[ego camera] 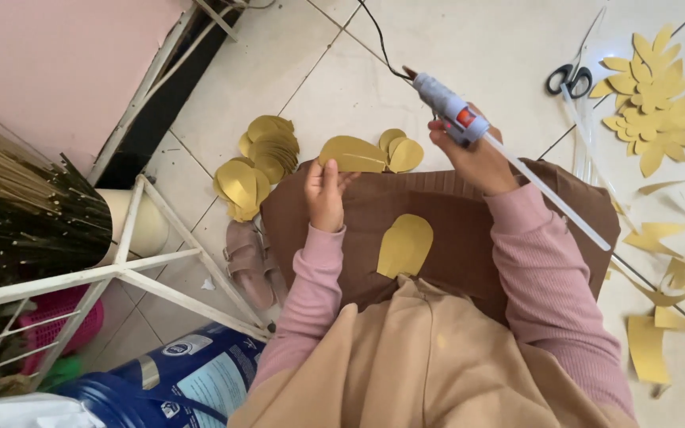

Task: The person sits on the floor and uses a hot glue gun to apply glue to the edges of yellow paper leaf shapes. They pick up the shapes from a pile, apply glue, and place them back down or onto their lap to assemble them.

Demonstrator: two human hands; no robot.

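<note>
My left hand (325,192) holds a gold paper petal (352,154) by its lower edge, out over the far end of my brown skirt (453,238). My right hand (476,155) grips a grey glue gun (449,105) with its nozzle pointing up and left, a long clear glue stick (552,194) trailing out of its back. The gun's tip is a little right of and above the held petal, apart from it. Another gold petal (404,245) lies flat on my lap.
Piles of gold petals (257,165) lie on the tiled floor ahead, and two more (400,150) lie behind the held one. Scissors (569,79), a gold paper flower (653,95) and gold scraps (675,277) are at the right. A white metal frame (132,269), a sandal (249,261) and a blue bucket (176,380) stand left.
</note>
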